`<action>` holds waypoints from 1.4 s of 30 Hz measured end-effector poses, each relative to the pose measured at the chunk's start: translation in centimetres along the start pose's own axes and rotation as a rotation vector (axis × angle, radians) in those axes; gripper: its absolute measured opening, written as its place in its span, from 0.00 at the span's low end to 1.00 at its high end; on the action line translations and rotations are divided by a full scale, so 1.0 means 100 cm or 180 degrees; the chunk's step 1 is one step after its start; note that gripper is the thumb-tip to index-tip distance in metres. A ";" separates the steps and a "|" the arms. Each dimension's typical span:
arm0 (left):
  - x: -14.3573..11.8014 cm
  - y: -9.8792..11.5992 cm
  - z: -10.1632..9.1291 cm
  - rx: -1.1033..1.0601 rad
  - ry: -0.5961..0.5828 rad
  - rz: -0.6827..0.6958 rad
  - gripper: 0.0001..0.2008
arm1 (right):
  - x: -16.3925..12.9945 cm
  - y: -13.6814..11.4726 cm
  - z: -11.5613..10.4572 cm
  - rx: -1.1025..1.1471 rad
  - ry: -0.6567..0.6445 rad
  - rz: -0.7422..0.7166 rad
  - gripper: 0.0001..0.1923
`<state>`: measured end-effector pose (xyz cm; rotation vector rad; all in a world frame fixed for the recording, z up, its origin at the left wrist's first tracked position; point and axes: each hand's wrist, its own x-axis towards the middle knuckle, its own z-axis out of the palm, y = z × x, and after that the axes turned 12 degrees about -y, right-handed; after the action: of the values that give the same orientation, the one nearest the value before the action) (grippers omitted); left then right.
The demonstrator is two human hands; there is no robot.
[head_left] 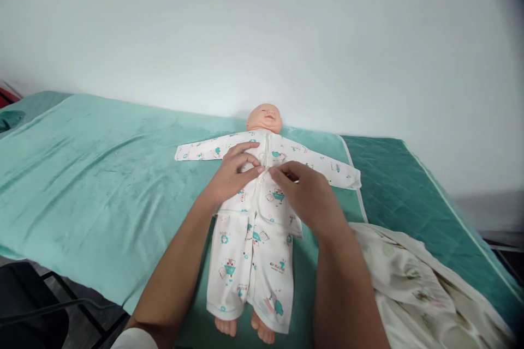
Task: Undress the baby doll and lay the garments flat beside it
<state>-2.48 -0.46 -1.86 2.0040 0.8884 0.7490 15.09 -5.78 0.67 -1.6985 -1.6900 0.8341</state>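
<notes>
Left hand (pixel 234 175) 9 o'clock, right hand (pixel 307 192) 3 o'clock, fingertips pinching shirt (pixel 267 208) placket; keep edges level, cloth slack

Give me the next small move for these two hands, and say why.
Perhaps line up the front edges of the printed shirt on the doll and work the white button through: the left hand and right hand are both at the front opening, close by that button. I can't tell whether it is already fastened.
</notes>
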 end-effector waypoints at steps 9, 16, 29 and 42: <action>-0.009 -0.008 -0.007 0.0089 -0.0571 0.0247 0.11 | -0.014 0.020 0.023 0.0241 0.0100 -0.0535 0.09; -0.008 -0.011 -0.013 -0.0114 -0.0718 0.0214 0.13 | -0.014 0.017 0.022 -0.0039 -0.0055 -0.0525 0.10; -0.012 -0.005 -0.014 -0.0092 -0.0889 0.0103 0.09 | -0.015 0.010 0.027 0.0039 -0.0007 -0.0310 0.08; -0.011 -0.007 -0.014 -0.0084 -0.0593 0.0195 0.06 | -0.015 0.019 0.022 0.0661 -0.0279 -0.0268 0.11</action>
<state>-4.37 -0.40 -1.97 2.0474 0.7080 0.5928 14.58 -7.32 -2.15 -1.4609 -1.6567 1.0193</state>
